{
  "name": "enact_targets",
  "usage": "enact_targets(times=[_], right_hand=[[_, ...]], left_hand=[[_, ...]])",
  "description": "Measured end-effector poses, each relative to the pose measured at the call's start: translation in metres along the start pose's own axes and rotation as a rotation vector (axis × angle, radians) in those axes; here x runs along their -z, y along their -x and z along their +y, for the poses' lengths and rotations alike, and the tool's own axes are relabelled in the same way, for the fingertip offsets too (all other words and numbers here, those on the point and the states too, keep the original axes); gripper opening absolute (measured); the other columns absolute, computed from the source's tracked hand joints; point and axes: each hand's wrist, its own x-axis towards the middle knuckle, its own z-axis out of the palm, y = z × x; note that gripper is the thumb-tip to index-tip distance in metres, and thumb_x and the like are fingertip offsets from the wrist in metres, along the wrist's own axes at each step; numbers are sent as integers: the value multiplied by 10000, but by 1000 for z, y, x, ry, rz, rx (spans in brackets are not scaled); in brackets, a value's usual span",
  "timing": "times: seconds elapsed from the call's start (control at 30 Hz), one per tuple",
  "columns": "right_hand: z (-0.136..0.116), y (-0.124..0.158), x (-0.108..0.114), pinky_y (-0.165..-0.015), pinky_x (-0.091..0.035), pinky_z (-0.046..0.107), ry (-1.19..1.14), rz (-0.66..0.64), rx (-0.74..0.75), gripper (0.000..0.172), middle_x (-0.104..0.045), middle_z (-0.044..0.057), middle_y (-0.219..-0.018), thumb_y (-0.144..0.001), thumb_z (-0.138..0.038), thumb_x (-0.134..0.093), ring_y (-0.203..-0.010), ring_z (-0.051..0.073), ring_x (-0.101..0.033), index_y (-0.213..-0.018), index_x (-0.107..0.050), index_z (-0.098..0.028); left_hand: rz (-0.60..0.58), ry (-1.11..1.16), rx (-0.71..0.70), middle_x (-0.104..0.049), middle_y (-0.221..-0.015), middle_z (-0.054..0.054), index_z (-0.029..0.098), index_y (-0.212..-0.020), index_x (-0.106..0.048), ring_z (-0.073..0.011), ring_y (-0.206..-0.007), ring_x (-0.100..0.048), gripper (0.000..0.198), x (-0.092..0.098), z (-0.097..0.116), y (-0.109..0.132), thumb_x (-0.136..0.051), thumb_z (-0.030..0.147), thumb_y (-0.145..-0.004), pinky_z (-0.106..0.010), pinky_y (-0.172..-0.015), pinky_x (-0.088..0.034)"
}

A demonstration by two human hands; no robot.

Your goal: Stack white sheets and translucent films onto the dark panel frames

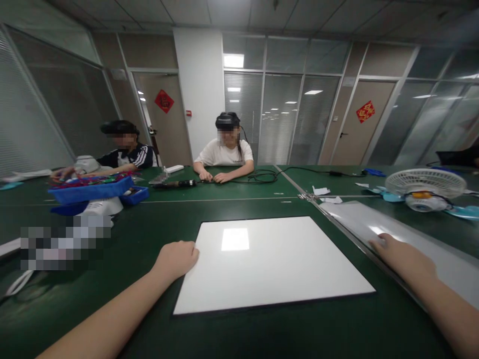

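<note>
A white board with a thin black border lies flat on the green table, reflecting a ceiling light. At its left edge is my left hand, closed with the fingers curled against the border; their tips are hidden. My right hand is over the metal-edged whiteboard on the right, its thumb side at the frame and its fingers bent around the edge, partly out of sight. That second board is long and slants away toward the middle of the table.
A blue tray of coloured wires stands at the left near white parts. A fan with a white grille lies at the right. White scraps lie beyond the boards. Two people sit across the table, near a black cable.
</note>
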Motion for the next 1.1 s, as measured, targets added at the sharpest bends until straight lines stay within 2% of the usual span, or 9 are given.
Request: enact_targets(times=[0.13, 0.23, 0.4, 0.63, 0.73, 0.9, 0.97, 1.03, 1.1], right_hand=[[7, -10, -9, -802, -411, 511, 46, 4, 5, 538, -666, 267, -1060, -845, -559, -289, -947, 393, -649, -1184, -554, -236], [1, -11, -5, -808, -416, 492, 80, 6, 21, 528, -653, 268, -1088, -853, -559, -277, -970, 382, -644, -1150, -556, -223], [-31, 7, 11, -764, -439, 490, 101, -19, 106, 519, -662, 256, -1070, -868, -539, -289, -928, 387, -647, -1130, -582, -200], [-65, 33, 14, -750, -475, 496, 56, -71, 199, 583, -687, 207, -1053, -864, -615, -316, -948, 391, -647, -1147, -616, -203], [-80, 48, 15, -799, -490, 507, -17, -118, 293, 608, -692, 185, -1084, -855, -617, -356, -950, 375, -654, -1182, -623, -179], [-106, 72, 17, -1038, -406, 444, -213, -226, 650, 562, -595, 56, -1324, -867, -616, -386, -1193, 290, -555, -1237, -620, -264], [-108, 73, 18, -1062, -383, 450, -193, -179, 684, 553, -604, 68, -1311, -876, -594, -384, -1209, 284, -540, -1225, -633, -244], [-106, 69, 18, -1043, -394, 484, -130, -89, 666, 536, -643, 104, -1242, -879, -563, -391, -1163, 302, -567, -1168, -665, -204], [-102, 64, 16, -1008, -420, 504, -91, -63, 659, 505, -674, 117, -1175, -887, -531, -384, -1098, 306, -602, -1098, -696, -194]], left_hand=[[20, 8, 0, -727, -917, -167, 147, -861, -721, -300, -870, -683, 445, 0, 0, 1, -306, 306, -884, -394, -743, -478], [23, 10, 0, -725, -914, -170, 151, -868, -722, -297, -870, -684, 446, 0, 0, 1, -304, 306, -885, -401, -752, -480], [5, 3, -11, -725, -891, -167, 155, -866, -714, -297, -824, -686, 457, -1, -1, 0, -282, 305, -887, -399, -708, -482], [-1, 6, 13, -721, -886, -146, 174, -874, -704, -288, -834, -677, 445, -3, -1, 1, -283, 320, -887, -376, -698, -470], [-6, 20, 24, -721, -877, -136, 183, -861, -701, -283, -828, -676, 440, -2, -1, 2, -283, 319, -886, -369, -696, -467], [-5, 49, 17, -720, -869, -115, 199, -849, -686, -265, -806, -675, 418, -4, -3, 1, -289, 324, -888, -347, -677, -461], [0, 54, 9, -717, -852, -111, 202, -839, -677, -265, -800, -673, 409, -5, -5, 1, -289, 322, -888, -343, -665, -457], [-4, 53, 2, -715, -841, -111, 203, -829, -670, -265, -788, -674, 408, -6, -6, 1, -285, 324, -889, -340, -650, -455], [-8, 46, -2, -717, -845, -112, 205, -826, -665, -271, -789, -676, 408, -6, -7, 1, -280, 327, -890, -345, -643, -453]])
